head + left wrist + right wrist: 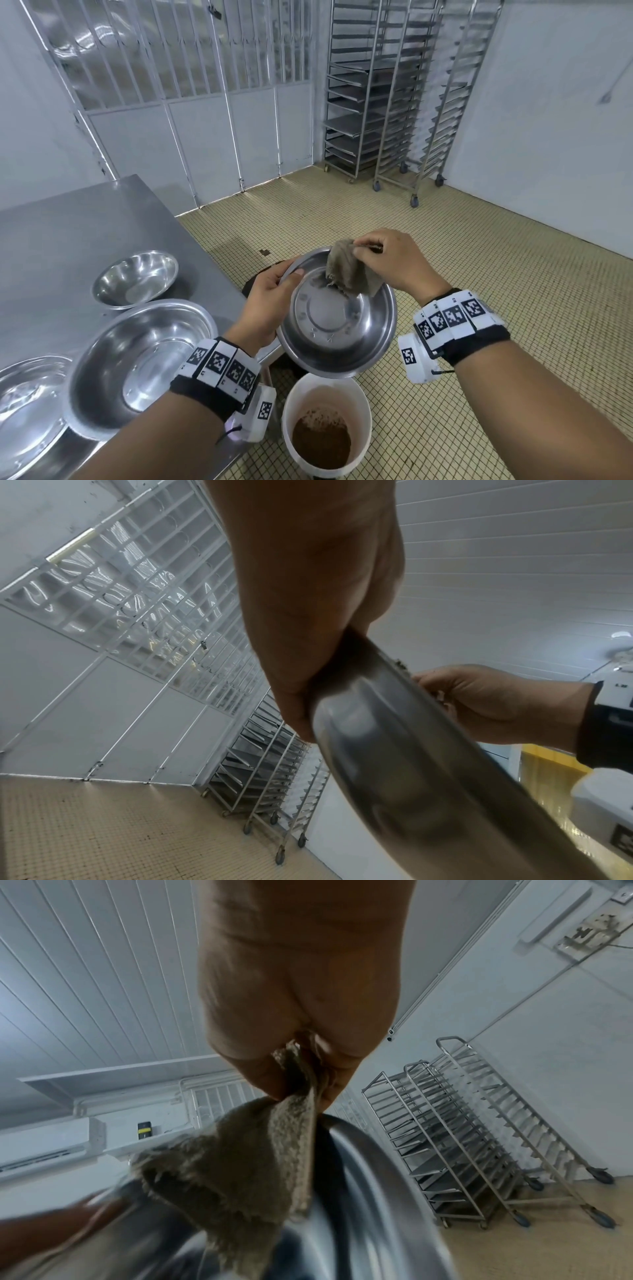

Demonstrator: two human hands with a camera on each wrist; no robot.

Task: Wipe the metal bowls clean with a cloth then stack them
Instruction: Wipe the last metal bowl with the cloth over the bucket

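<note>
My left hand (270, 301) grips the near-left rim of a metal bowl (339, 325), thumb inside, and holds it tilted in the air over a white bucket. My right hand (390, 263) pinches a brownish-grey cloth (349, 270) at the bowl's far rim; the cloth hangs down into the bowl. The left wrist view shows the bowl's (404, 764) underside against my left hand (308, 642). In the right wrist view my fingers (274, 1074) pinch the cloth (240, 1164) above the bowl's rim (369, 1164). Three more bowls sit on the steel table: a small one (137, 277), a large one (137, 359) and another (27, 411) at the left edge.
The steel table (68, 233) takes up the left side. The white bucket (325, 425) with brown powder stands on the tiled floor below the held bowl. Wheeled tray racks (394, 102) stand at the far wall by a barred door (191, 85).
</note>
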